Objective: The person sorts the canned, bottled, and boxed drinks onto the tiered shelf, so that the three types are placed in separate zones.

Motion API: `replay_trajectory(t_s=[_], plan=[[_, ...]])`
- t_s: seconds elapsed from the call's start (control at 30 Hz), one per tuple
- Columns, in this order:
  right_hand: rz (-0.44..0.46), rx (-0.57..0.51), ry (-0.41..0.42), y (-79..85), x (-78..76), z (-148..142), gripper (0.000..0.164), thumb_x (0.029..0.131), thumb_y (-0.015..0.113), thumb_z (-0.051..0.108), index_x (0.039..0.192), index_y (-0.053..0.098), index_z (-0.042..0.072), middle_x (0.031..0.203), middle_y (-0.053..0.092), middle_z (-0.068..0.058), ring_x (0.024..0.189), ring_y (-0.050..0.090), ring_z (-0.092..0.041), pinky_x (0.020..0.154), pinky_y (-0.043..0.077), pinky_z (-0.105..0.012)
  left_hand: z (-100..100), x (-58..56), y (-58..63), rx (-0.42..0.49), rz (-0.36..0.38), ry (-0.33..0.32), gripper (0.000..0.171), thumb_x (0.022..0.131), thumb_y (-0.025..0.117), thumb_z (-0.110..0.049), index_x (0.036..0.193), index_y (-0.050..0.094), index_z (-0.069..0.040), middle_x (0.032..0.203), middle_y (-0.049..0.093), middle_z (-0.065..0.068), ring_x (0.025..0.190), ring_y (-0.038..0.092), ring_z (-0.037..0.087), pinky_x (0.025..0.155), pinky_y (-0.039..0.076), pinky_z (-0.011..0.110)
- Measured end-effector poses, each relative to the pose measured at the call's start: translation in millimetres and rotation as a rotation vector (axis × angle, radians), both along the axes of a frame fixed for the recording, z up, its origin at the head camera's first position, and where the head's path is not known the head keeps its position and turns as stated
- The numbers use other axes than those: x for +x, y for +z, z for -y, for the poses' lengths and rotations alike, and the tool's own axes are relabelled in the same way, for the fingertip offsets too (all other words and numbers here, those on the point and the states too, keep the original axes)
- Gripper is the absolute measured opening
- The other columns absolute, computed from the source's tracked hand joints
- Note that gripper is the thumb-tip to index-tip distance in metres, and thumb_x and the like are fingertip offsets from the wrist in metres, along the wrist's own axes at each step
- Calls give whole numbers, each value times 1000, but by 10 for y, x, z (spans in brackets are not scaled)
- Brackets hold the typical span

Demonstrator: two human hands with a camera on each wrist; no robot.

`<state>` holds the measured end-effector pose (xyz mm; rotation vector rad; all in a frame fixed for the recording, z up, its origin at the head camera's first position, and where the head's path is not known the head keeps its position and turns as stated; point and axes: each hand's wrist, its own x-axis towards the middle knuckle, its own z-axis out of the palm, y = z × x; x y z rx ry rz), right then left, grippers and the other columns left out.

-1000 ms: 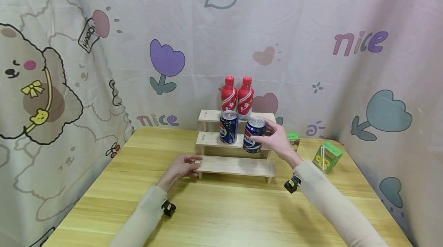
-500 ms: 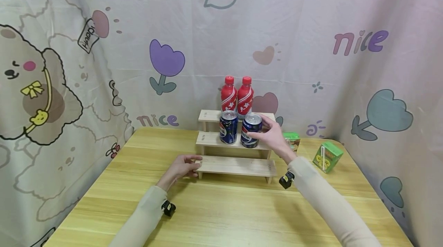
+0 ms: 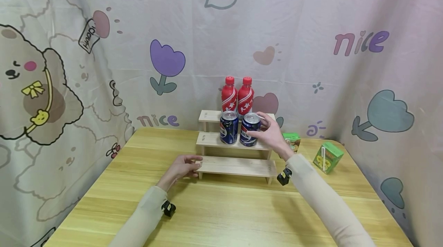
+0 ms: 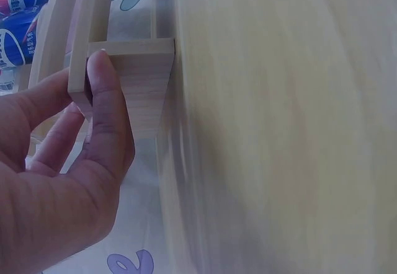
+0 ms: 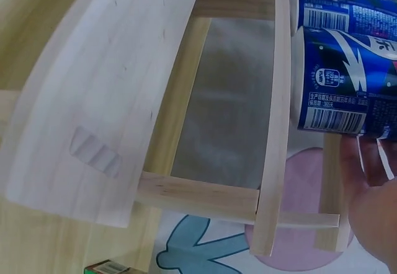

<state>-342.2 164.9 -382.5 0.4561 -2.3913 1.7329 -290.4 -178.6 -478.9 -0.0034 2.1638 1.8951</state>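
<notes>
A three-step wooden display rack (image 3: 238,165) stands on the table, its lowest board bare. My left hand (image 3: 180,167) pinches the left end of that board, thumb and fingers on either side of it in the left wrist view. On the middle step, a blue cola can (image 3: 228,128) stands upright. Right beside it is a second blue cola can (image 3: 246,138), upright, its base at the same step. My right hand (image 3: 271,133) grips this second can from its right side; in the right wrist view the fingers (image 5: 356,162) are partly hidden by the can.
Two red bottles (image 3: 229,95) stand side by side on the top step. Right of the rack are a green drink carton (image 3: 327,157) with a straw and another green carton (image 3: 293,139), partly behind my right hand. A printed curtain (image 3: 304,70) hangs behind the table.
My right hand has moved the second can back and slightly left, from in front of the middle step to beside the first can. The left hand has stayed on the rack.
</notes>
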Motion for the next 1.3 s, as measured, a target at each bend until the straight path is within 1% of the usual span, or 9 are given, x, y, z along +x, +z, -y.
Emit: replay_trajectory(t_s=[0.2,0.33,0.47,0.67,0.93,1.17,1.3], plan=[[3,31,9,18,-23,-15,77,74,87,25,142,51,21,136,57,-10,124,55,-29,109,44,-48,3,-1,-6,-1,7,0,40,90,66,0,130,58,5,92,63,8,63,63,12,66,62,30],[9,45,14,25,-38,-20,79,74,87,27,143,50,23,139,52,-9,125,53,-30,110,42,-48,9,-9,-8,3,3,-5,41,90,67,-1,130,58,5,90,63,8,61,65,13,64,62,29],[21,56,26,30,-52,-15,78,75,86,28,144,49,25,140,52,-8,124,53,-31,108,44,-49,14,-17,-24,4,1,-5,40,90,67,0,129,59,4,89,63,8,61,65,13,62,61,28],[21,52,56,41,-63,0,78,78,84,24,146,46,21,141,51,-11,124,55,-33,108,45,-48,14,-18,-38,3,14,7,37,90,66,0,127,61,3,91,64,9,60,66,14,63,62,28],[26,47,71,50,-70,11,77,81,82,22,148,44,21,145,47,-11,126,53,-36,108,46,-49,16,-15,-13,17,0,-19,40,91,66,-1,130,57,5,91,64,8,61,66,14,62,62,27],[16,22,83,31,-74,16,77,81,81,18,148,44,19,144,47,-12,125,54,-37,106,47,-47,11,-17,-11,15,-6,-18,40,91,66,-1,130,58,6,89,62,7,62,65,14,62,62,28],[17,13,86,17,-85,20,75,81,81,17,147,46,20,143,49,-11,124,55,-36,105,48,-47,8,-18,-25,13,-7,-15,39,91,66,-1,129,58,6,89,62,7,62,65,14,62,62,28]])
